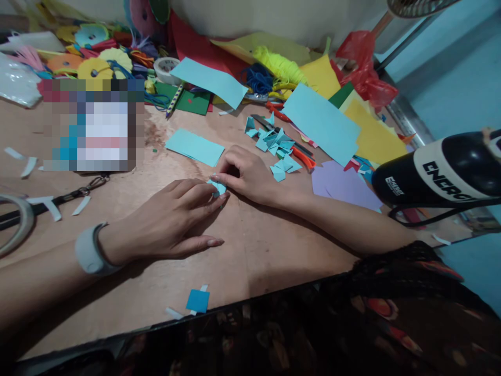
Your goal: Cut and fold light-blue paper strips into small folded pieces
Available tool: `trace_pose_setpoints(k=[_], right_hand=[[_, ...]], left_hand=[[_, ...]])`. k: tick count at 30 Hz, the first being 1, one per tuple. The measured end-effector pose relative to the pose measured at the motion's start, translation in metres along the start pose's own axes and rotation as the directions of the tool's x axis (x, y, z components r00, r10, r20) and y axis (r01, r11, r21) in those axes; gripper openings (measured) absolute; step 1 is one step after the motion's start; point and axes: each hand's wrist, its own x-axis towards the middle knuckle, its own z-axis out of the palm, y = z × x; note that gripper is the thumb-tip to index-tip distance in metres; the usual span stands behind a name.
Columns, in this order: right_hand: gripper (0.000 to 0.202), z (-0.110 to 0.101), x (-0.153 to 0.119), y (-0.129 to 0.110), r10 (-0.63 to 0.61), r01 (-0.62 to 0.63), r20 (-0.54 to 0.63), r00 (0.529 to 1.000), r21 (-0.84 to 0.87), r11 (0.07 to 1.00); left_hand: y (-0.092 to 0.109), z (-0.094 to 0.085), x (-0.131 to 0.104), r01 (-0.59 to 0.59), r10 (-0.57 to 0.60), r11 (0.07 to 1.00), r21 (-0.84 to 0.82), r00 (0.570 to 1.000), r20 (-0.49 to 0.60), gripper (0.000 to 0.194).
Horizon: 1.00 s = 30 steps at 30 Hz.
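A small piece of folded light-blue paper (217, 186) lies on the tabletop between my two hands. My right hand (248, 177) is curled, with its thumb and forefinger closed on the paper's upper edge. From the left, my left hand (168, 216) presses the same piece with its fingertips, its thumb stretched apart on the table. Just behind them is a small stack of light-blue paper strips (195, 147). Right of that, several folded light-blue paper pieces (274, 141) sit in a loose pile. The fingers partly cover the held piece, so its exact fold is hidden.
Scissors with orange handles (303, 158) lie beside the pile. Larger blue sheets (321, 122), a purple sheet (344, 184) and a black bottle (434, 169) are at right. Yarn (279, 65) and a tape roll (167, 68) lie behind. A blue square (198, 301) rests near the front edge.
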Motion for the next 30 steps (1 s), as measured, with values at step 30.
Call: trace_pose_setpoints(k=[30], right_hand=[[0.030, -0.0010, 0.0021, -0.0007, 0.035, -0.035, 0.011, 0.999, 0.019, 0.999]], left_hand=[[0.0036, -0.0028, -0.0022, 0.022, -0.022, 0.999, -0.045, 1.000, -0.006, 0.057]])
